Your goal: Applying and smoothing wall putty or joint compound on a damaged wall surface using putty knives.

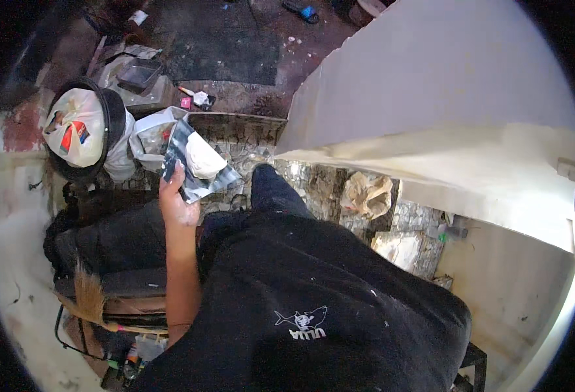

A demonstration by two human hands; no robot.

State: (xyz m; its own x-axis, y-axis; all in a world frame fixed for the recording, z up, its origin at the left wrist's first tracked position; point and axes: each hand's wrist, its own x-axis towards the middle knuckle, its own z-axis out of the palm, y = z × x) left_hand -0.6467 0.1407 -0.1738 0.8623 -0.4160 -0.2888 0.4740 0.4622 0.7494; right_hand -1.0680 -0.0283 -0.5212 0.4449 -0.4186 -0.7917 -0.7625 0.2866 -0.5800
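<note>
My left hand [181, 201] is raised in front of me, closed on the lower left edge of a flat dark grey sheet [196, 189] with whitish smears. Its thumb lies on top, while the other fingers are hidden underneath. A smooth mound of thick white paste [202, 159], like putty, sits on the sheet. White residue marks the back of the hand and wrist. Just behind the sheet stands a white bucket [145, 140], partly covered by it. My right hand does not show; the black shirt [339, 294] fills the lower middle.
A black tub [108, 108] with a bag-lined top stands at far left. A grey tray [138, 74] and small pink box [185, 102] rest on the ledge beyond. A crumpled brown paper bag [367, 195] lies right, below a pale wall [444, 85]. A broom [89, 295] is lower left.
</note>
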